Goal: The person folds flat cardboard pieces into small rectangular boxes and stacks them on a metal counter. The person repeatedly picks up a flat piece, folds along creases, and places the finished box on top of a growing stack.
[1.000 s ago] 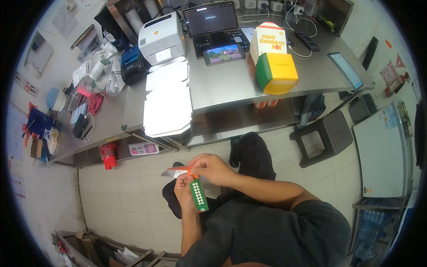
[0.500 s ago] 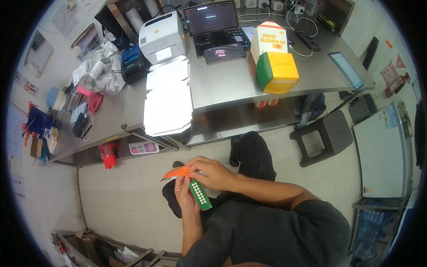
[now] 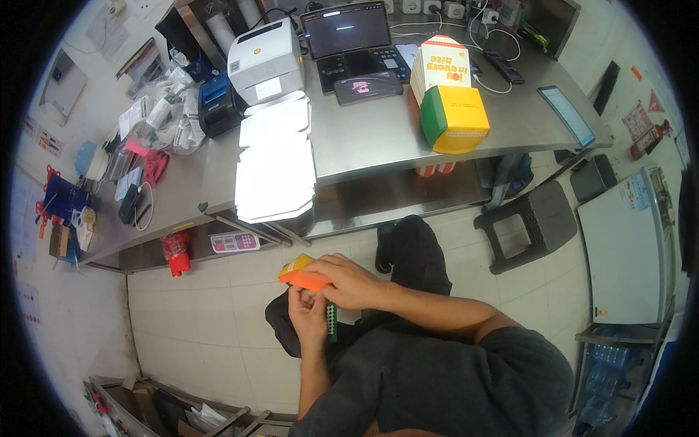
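Note:
A partly folded cardboard food carton [image 3: 302, 280] is held between both hands above my lap, showing an orange panel, a yellow one and a green side with a white pattern. My right hand [image 3: 349, 282] lies over the orange panel with its fingers closed on the edge. Below it, my left hand [image 3: 307, 317] pinches the carton's underside, its fingertips close to those of the right. The green side [image 3: 332, 323] shows only in part behind the left hand. On the metal table stands a formed yellow and green carton [image 3: 457, 120], against a stack of flat cartons [image 3: 445, 64].
Flat white sheets [image 3: 273, 178] overhang the table's front edge, below a white label printer [image 3: 266, 62]. A laptop [image 3: 348, 33] and phones lie farther back; a tablet [image 3: 566, 115] is at the right. A dark plastic stool [image 3: 535, 226] stands near a small fridge [image 3: 626, 247].
The carton has turned in my hands, bringing its yellow panel into view and narrowing the green side. Both hands have shifted slightly, the left to the right.

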